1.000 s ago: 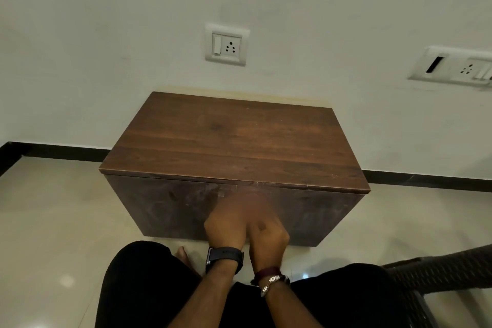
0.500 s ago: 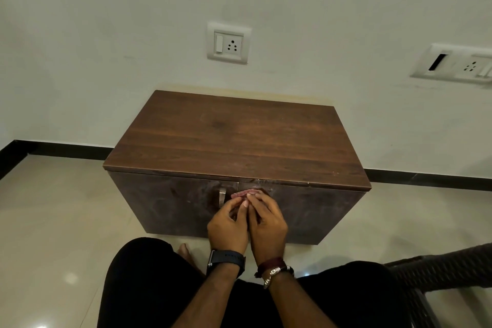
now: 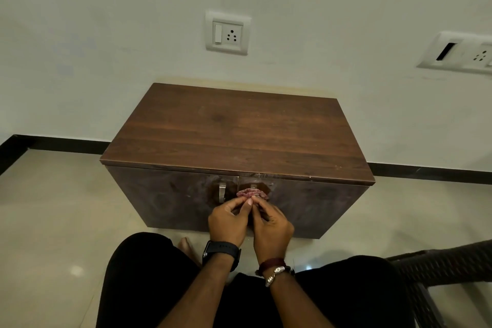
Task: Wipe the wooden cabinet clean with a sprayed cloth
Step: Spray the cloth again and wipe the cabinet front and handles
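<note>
A low wooden cabinet stands against the wall, its two dark doors smeared and shut, each with a metal handle. A small bunched pink cloth sits in front of the doors near the right handle. My left hand and my right hand are side by side just below the cloth, pinching its lower edge with thumbs and fingertips. Most of the cloth is hidden behind my fingers.
I sit close, knees in black trousers below the hands, a bare foot by the cabinet base. A woven chair arm juts in at lower right. Wall sockets are above the cabinet. Tiled floor surrounds it.
My hands rose from low and blurred in front of the doors to just under the handles. The pink cloth now shows above my fingertips.
</note>
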